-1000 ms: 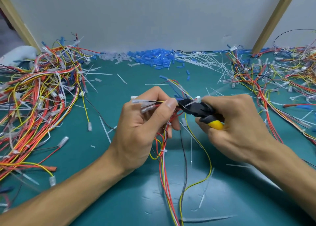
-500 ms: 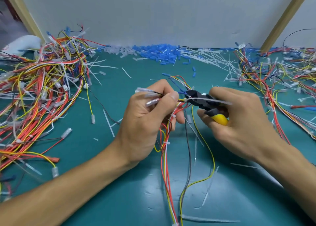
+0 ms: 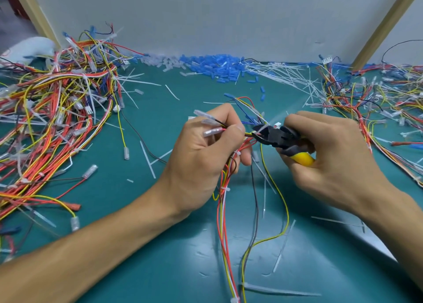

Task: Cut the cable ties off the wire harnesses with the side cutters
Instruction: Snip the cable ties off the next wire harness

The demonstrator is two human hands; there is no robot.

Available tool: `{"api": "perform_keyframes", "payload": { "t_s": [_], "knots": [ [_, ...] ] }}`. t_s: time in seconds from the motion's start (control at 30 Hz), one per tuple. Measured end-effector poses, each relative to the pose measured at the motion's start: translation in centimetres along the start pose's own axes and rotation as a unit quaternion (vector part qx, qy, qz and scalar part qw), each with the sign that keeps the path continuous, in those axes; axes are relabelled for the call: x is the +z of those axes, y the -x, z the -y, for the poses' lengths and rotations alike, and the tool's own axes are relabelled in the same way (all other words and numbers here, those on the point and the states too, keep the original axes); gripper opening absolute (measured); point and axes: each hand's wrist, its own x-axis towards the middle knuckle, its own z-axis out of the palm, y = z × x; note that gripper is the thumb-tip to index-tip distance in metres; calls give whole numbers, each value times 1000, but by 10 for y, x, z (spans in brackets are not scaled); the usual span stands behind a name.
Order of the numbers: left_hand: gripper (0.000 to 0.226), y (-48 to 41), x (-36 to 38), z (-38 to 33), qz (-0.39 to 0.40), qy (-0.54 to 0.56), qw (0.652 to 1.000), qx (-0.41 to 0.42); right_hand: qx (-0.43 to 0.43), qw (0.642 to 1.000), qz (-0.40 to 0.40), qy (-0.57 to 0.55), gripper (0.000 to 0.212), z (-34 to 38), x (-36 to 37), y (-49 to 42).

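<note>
Harness (image 3: 221, 211) in left hand (image 3: 201, 156), at cutters (image 3: 274, 136)

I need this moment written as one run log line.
left hand: grips red, yellow and black wire harness | right hand: grips black side cutters with yellow handle | cutter tip: at the wires beside left thumb

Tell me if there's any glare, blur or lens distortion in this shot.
Head view: soft glare patches on the mat near the bottom; the posts lean outward, wide-angle distortion; the left hand gripping the harness, the right hand and the cutters are sharp; a faint blurred streak sits just above the cutters.
</note>
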Motion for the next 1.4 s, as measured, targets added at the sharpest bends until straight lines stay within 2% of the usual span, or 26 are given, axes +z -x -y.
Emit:
{"api": "perform_keyframes", "payload": {
  "t_s": [0.23, 0.37, 0.47, 0.6, 0.83, 1.0, 1.2, 1.4],
  "knots": [
    [22, 1, 3, 0, 10, -15, 1000, -1, 27, 999, 38, 12, 19, 3, -6, 3],
    [22, 1, 2, 1, 8, -26, 1000, 0, 14, 999, 48, 15, 29, 5, -5, 2],
    [22, 2, 3, 2, 14, -34, 999, -5, 23, 998, 55, 27, 17, 2, -7, 3],
    [22, 3, 2, 2, 17, -40, 999, 3, 11, 998, 57, 24, 31, 4, -3, 2],
    [24, 2, -1, 2, 21, -30, 999, -18, 2, 998, 63, 17, 22, 7, -1, 2],
    [25, 5, 1, 6, 36, -22, 999, -23, 36, 995, 87, 39, 13, 8, -11, 3],
    [24, 3, -1, 3, 23, -12, 999, -20, 22, 997, 75, 22, 18, 12, -3, 1],
    [25, 5, 2, 2, 29, -25, 999, -14, 35, 996, 85, 21, 13, 11, -10, 3]
  ]
}}
